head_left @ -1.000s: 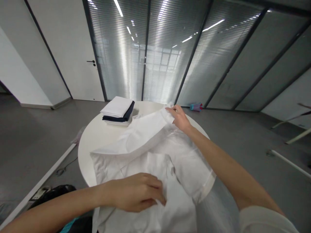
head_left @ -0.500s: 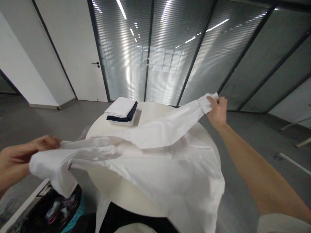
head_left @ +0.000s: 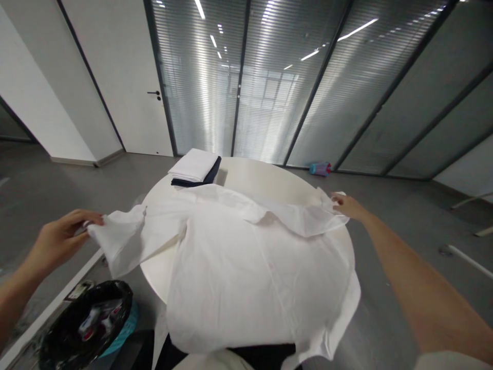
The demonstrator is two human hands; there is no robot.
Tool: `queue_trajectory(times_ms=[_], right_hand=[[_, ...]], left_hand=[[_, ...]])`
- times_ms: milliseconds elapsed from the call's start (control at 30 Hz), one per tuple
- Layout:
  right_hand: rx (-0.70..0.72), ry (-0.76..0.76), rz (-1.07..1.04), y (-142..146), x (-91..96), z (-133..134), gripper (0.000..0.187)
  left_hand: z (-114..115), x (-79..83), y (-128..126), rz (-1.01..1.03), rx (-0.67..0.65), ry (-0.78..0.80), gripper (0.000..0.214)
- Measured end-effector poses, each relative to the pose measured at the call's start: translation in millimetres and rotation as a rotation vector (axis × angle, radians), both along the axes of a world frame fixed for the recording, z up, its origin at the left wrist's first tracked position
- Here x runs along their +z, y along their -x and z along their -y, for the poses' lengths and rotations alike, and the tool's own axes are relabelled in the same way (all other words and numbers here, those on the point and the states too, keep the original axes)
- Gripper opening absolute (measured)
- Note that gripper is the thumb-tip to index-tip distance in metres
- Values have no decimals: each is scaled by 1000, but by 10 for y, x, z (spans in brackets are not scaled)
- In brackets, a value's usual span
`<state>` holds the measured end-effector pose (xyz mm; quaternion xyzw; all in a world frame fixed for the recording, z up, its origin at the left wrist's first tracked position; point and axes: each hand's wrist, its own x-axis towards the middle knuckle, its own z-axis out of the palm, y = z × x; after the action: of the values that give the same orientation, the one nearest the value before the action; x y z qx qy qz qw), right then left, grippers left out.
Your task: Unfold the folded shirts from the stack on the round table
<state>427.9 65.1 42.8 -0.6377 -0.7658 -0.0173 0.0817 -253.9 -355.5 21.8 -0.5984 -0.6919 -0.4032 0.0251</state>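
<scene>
A white long-sleeved shirt (head_left: 239, 277) lies spread over the round white table (head_left: 262, 172), its hem hanging past the near edge. My left hand (head_left: 67, 231) pinches the end of one sleeve, held out past the table's left side. At the right edge, my right hand (head_left: 348, 205) grips the other sleeve's cuff. Both sleeves are drawn out sideways. Behind the shirt, at the far left of the table, sits a stack of folded clothes (head_left: 194, 165), white on top with dark navy beneath; the shirt hides its lower part.
A blue bin (head_left: 123, 329) with a black liner and some litter inside stands at the lower left. A blue and pink object (head_left: 320, 169) lies on the floor by the glass wall. Metal furniture legs (head_left: 470, 264) show at the right.
The shirt has dropped from a bunched, lifted state to lie flatter over the table. My right hand has come down with its cuff; my left sleeve is stretched straighter.
</scene>
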Motion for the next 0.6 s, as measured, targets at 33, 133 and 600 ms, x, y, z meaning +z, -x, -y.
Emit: queue_trajectory(times_ms=[33, 133, 600], right_hand=[[29, 53, 21, 97, -4, 33, 56], [42, 88, 95, 430, 29, 153, 51], [584, 130, -29, 1571, -199, 1117, 44]], left_hand=[[-70, 29, -79, 34, 6, -5, 11], [-313, 83, -336, 100, -73, 2, 16], [-1578, -231, -1101, -431, 21, 302, 63]])
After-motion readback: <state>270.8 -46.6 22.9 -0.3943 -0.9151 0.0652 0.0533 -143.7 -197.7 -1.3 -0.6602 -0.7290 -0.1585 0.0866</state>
